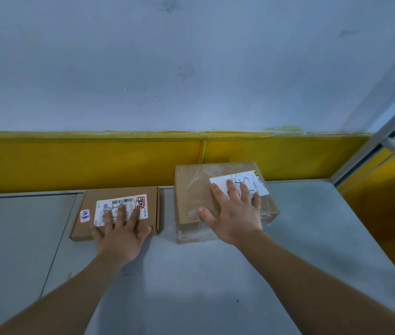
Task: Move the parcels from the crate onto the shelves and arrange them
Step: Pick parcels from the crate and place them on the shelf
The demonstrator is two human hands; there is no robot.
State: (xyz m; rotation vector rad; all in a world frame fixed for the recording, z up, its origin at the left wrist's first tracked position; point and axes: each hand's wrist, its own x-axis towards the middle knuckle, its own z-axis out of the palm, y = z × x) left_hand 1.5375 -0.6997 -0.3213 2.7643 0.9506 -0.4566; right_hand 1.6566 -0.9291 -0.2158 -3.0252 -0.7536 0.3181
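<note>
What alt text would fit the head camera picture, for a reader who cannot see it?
A person's left hand lies flat on a thin cardboard box, the right hand on a taller taped box, side by side on a grey shelf.

Pale scuffed wall [191, 56] fills upper frame. Yellow band [83, 160] across mid-frame. Grey metal bar [372, 147] at right edge, possibly framing.
</note>
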